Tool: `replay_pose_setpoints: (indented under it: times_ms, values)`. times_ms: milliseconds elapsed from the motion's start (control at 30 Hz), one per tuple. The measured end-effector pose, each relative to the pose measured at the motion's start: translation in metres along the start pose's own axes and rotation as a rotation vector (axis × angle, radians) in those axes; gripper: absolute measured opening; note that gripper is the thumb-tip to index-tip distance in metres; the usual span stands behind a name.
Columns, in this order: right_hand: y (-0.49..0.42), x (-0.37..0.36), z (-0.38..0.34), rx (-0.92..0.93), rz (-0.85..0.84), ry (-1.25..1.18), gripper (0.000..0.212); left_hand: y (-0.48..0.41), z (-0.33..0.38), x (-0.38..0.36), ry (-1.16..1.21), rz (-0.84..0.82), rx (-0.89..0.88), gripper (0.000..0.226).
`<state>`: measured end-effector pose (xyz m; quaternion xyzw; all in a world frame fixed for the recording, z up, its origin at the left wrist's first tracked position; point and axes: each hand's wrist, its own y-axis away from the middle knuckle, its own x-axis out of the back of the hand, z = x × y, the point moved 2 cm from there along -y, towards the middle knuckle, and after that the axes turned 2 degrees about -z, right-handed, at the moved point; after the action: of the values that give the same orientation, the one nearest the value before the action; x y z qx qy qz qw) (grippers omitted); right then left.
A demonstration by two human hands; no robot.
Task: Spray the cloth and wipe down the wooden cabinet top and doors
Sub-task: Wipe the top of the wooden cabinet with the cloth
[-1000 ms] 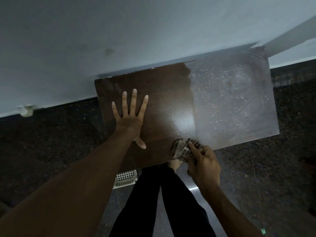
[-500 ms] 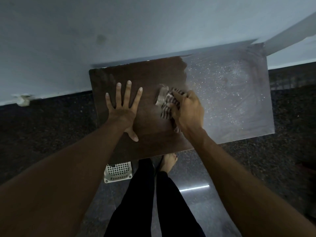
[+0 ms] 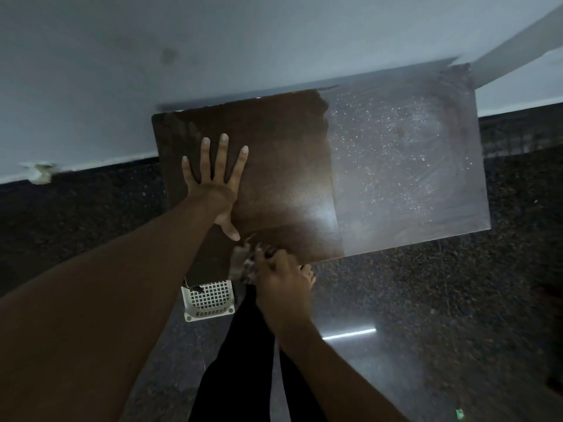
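I look straight down on the wooden cabinet top (image 3: 289, 166). Its left half is dark and wiped, while the right half (image 3: 405, 166) is grey with dust and white specks. My left hand (image 3: 217, 181) lies flat on the left part, fingers spread and straight. My right hand (image 3: 280, 278) grips the bunched striped cloth (image 3: 242, 263) at the near edge of the top, just below my left thumb. The cloth is blurred and partly covered by my fingers. No spray bottle is in view.
The cabinet stands against a pale wall (image 3: 213, 56). A white perforated plastic basket (image 3: 208, 300) sits on the dark speckled floor (image 3: 426, 300) under the near edge. My black-trousered legs (image 3: 240, 360) and a bare foot are directly below.
My right hand has dragged the cloth from the middle of the top back toward me to the near edge. My left hand has stayed flat in the same spot.
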<state>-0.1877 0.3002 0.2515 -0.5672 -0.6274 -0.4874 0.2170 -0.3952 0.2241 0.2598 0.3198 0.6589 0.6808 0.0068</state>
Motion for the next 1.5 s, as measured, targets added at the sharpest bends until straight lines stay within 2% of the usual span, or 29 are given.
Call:
replay_pose_setpoints:
  times_ms: [67,133,267,367,500,667,767,833,933,1067,1167,1233,1333,1433,1500]
  values:
    - [0.002,-0.005,-0.022,0.110,-0.017,0.054,0.037,0.001,0.001,0.001,-0.003,-0.001,0.017,0.177]
    - [-0.002,0.001,-0.024,0.116,-0.009,0.074,0.037,0.001,0.001,0.002,-0.007,-0.003,0.006,0.178]
    - [0.003,0.014,0.022,0.113,0.029,0.064,0.046,0.002,0.000,0.001,-0.019,-0.013,-0.017,0.177]
    - [0.006,0.039,0.080,-0.040,0.047,0.041,0.046,0.001,0.000,0.001,-0.007,-0.010,-0.029,0.177]
    - [-0.002,0.079,0.144,-0.405,0.137,0.002,0.046,0.001,-0.001,0.001,-0.012,-0.011,-0.029,0.178]
    - [-0.006,0.073,0.129,-0.517,0.230,-0.025,0.045,0.003,-0.001,0.002,-0.006,-0.011,-0.037,0.178]
    - [-0.003,0.044,0.087,-0.444,0.159,-0.099,0.042,0.003,-0.001,0.002,-0.009,-0.012,-0.031,0.178]
    - [0.000,0.022,0.049,-0.320,0.060,-0.150,0.037,0.004,0.000,0.004,-0.015,-0.019,-0.027,0.177]
    - [0.001,0.005,0.006,-0.116,-0.006,-0.114,0.042,0.005,0.001,0.004,-0.012,-0.022,-0.024,0.177]
    - [-0.001,0.020,0.021,-0.002,0.020,-0.080,0.040,0.003,-0.001,0.003,-0.021,-0.034,-0.018,0.179]
    - [0.002,0.042,0.074,-0.143,-0.001,-0.063,0.033,0.004,0.000,0.004,-0.020,-0.039,-0.019,0.179]
    - [0.001,0.064,0.114,-0.268,0.084,0.000,0.045,0.004,0.000,0.004,-0.019,-0.039,-0.027,0.179]
    - [-0.004,0.092,0.161,-0.540,0.245,0.014,0.041,0.004,-0.001,0.003,-0.014,-0.038,-0.031,0.178]
    - [-0.011,0.093,0.164,-0.758,0.359,-0.044,0.042,0.004,-0.001,0.003,-0.022,-0.043,-0.042,0.178]
    - [-0.015,0.084,0.145,-0.798,0.385,-0.091,0.043,0.004,-0.002,0.003,-0.024,-0.049,-0.039,0.177]
